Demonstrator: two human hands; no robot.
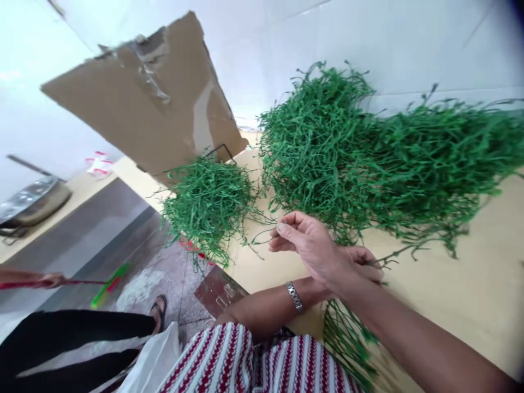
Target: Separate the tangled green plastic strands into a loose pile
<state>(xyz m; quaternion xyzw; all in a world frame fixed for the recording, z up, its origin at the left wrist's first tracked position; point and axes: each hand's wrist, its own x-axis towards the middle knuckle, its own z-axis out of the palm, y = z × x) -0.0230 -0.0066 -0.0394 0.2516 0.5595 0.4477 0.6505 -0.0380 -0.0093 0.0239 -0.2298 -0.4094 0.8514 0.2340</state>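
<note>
My arms are crossed over the table. My right hand (305,237) is on the left side, its thumb and fingers pinched together on a thin green stem (262,236). My left hand (362,261), with a metal watch on its wrist, is partly hidden beneath my right forearm. Its fingers are closed on a branched green stem (403,251) pointing right. Close to my right hand sits a small heap of green artificial-looking stems (210,199). A much larger heap (347,158) spreads behind both hands. More stems (347,341) lie below my forearms, near my lap.
An open cardboard box flap (164,98) stands behind the small heap, against a pale wall. At left, a pan (35,202) rests on a counter (88,218). On the floor side, another person's hand (53,280) holds the red handle of a green broom (109,285).
</note>
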